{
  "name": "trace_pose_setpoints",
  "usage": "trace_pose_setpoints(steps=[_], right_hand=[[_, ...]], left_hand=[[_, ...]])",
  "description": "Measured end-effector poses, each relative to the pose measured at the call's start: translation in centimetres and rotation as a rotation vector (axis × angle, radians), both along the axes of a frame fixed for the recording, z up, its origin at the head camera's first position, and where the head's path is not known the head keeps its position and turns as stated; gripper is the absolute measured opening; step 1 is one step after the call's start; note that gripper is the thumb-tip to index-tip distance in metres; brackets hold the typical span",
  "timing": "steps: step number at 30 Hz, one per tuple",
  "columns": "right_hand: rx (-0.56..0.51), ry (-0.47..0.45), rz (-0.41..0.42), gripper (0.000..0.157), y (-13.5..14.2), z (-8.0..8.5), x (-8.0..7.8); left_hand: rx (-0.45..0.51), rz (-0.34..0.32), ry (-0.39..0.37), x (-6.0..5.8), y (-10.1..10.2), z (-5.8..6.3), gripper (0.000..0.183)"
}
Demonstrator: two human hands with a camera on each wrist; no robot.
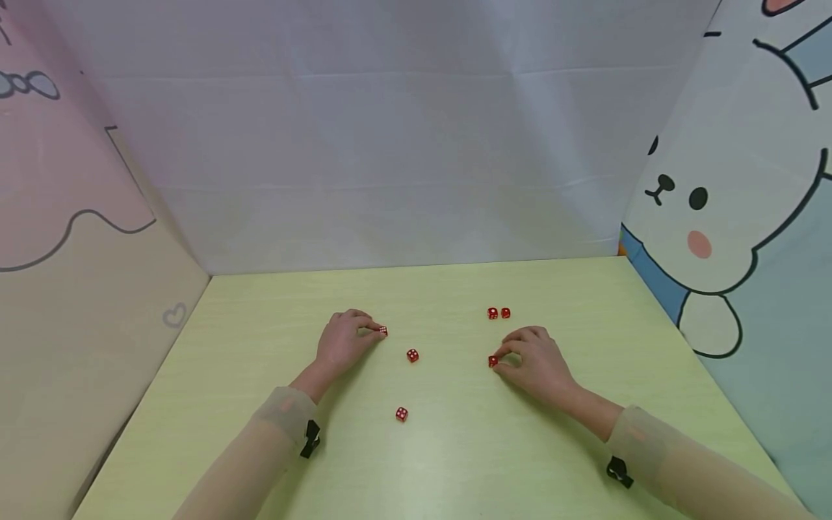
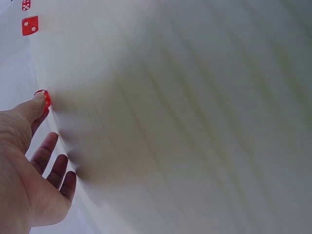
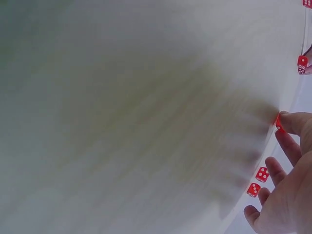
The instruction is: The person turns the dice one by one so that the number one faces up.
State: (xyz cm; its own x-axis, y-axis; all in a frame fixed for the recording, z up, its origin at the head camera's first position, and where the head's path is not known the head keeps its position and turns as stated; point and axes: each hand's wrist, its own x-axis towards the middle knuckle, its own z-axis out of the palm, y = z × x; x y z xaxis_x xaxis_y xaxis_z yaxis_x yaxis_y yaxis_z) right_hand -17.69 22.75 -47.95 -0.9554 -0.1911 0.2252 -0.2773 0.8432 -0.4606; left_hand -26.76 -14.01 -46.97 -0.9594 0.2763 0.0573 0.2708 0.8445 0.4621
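My left hand [image 1: 347, 341] pinches a red die [image 1: 383, 331] between thumb and index finger, low over the table. On the right, my right hand [image 1: 535, 363] pinches another red die [image 1: 493, 361] by its sides. In the left wrist view the thumb partly covers the held die [image 2: 47, 100], and the other fingertips rest near the tabletop. The right wrist view has the right-hand die [image 3: 279, 122] at the thumb and index fingertips. Between the hands lies a loose die [image 1: 412, 355], with one more die [image 1: 401, 414] nearer the front.
Two red dice [image 1: 492, 313] sit side by side beyond the right hand. The pale yellow-green table [image 1: 520, 462] ends at a white curtain [image 1: 390, 159] behind. Printed panels [image 1: 728, 180] stand along both sides.
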Motion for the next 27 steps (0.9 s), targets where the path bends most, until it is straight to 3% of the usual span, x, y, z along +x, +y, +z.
trace_pose_setpoints(steps=[27], right_hand=[[-0.008, -0.022, -0.081, 0.017, 3.8, 2.4, -0.6]], left_hand=[[-0.018, -0.005, 0.011, -0.2, 0.1, 0.7, 0.022]])
